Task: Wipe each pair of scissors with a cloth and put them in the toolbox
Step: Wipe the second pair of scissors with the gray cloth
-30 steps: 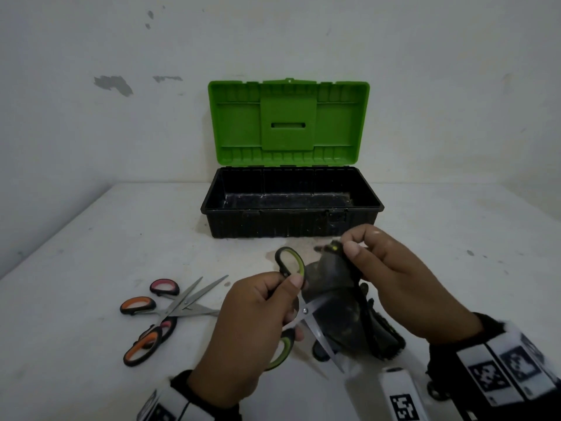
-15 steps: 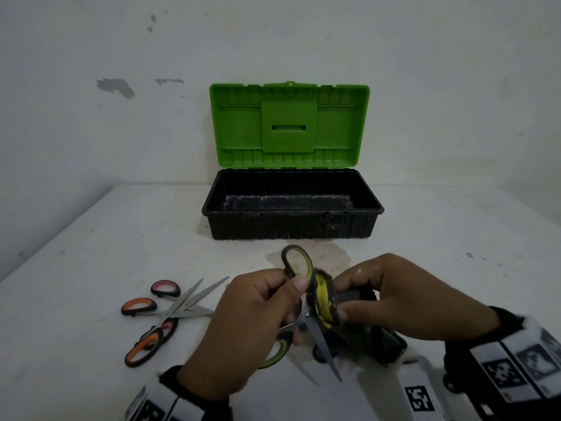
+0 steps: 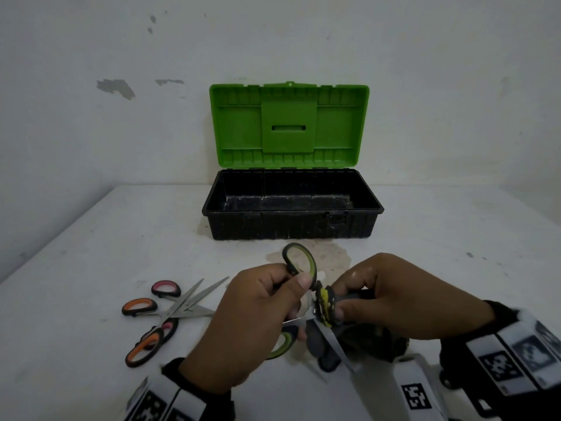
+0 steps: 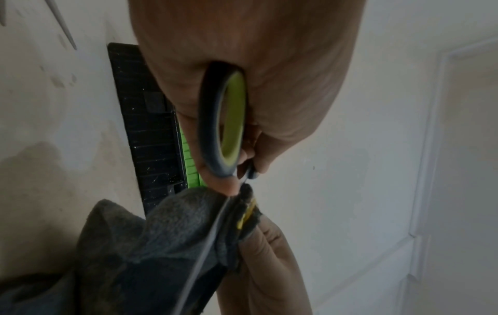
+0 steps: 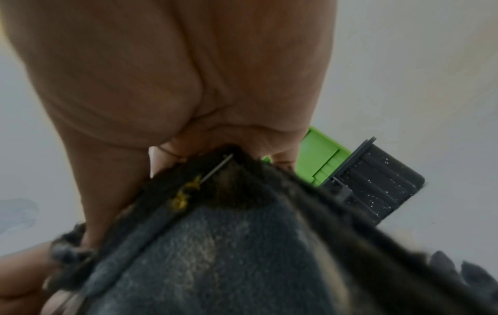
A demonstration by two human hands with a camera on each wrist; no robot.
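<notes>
The toolbox [image 3: 291, 220] stands on the table [image 3: 91, 253] against the wall, its green lid [image 3: 288, 126] raised upright and its black tray showing no scissors inside. In front of the toolbox, above the table, the left hand [image 3: 243, 326] grips the green-handled scissors [image 3: 299, 259]; the fingers [image 3: 303, 281] are curled around the handles, with one handle loop standing above the hand toward the toolbox and the second loop showing below the hand. The blades are spread apart, and one blade points away from the toolbox toward the near table edge. The right hand [image 3: 403, 302], just beside the left hand, pinches the dark cloth [image 3: 328, 305] with thumb and curled fingers. In the left wrist view, the cloth [image 4: 151, 245] is folded over one blade close to the pivot, and a yellow stitched edge shows at the fold. The rest of the cloth hangs below the right hand. Left of the hands, on the table and well in front of the toolbox, lie the orange-handled scissors [image 3: 139, 306] and the pink-handled scissors [image 3: 165, 288], both open, with blades crossing one another.
</notes>
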